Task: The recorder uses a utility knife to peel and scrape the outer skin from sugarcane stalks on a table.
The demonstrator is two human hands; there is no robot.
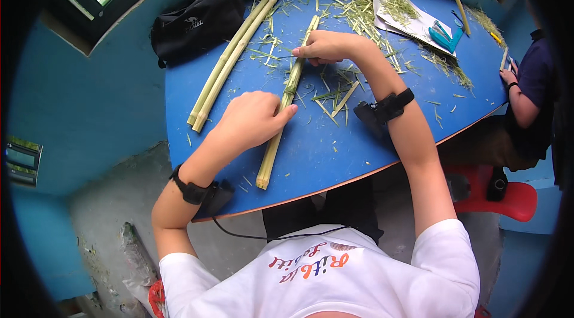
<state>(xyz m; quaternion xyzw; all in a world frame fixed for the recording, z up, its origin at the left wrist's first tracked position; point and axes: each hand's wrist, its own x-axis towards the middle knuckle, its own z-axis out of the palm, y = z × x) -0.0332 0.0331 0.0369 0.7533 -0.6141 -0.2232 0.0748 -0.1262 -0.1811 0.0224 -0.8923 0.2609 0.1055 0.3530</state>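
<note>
- Green bamboo stalk (281,117): lies lengthwise on the blue desk (335,150), running from the near edge toward the far side.
- Left hand (254,119): grip closed over the middle of the stalk, pressing it to the desk.
- Right hand (323,47): rests on the far end of the stalk, grip closed on a thin blade (286,56) that points left.
- Two more bamboo stalks (230,61): lie side by side to the left, apart from both hands.
- Green shavings (359,10): scattered across the far half of the desk.
- Black bag (197,19): at the far left corner.
- Teal scissors (445,35): on a paper sheet (412,22), far right.
</note>
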